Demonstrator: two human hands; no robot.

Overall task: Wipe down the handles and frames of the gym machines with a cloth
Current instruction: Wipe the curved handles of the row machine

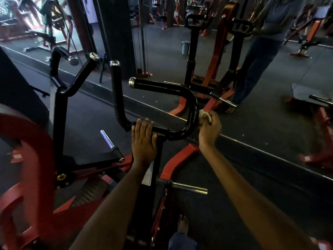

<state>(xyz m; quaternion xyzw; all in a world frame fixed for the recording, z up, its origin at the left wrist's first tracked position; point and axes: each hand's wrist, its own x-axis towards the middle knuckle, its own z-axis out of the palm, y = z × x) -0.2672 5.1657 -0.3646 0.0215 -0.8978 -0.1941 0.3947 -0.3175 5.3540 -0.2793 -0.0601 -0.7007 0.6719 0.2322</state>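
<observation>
Both hands grip: left [144,139] on the sideways handle [162,131]; right [210,127] bunching the cloth [203,115].

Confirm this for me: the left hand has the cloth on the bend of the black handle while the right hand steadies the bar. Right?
Not quite: the hands are swapped. In the head view the right hand presses the cloth on the bend of the black handle, while the left hand steadies the bar.

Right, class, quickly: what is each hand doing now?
Left hand: closed over the black handle bar, bracing it.
Right hand: closed on the white cloth, pressed against the bar's bend.
</observation>
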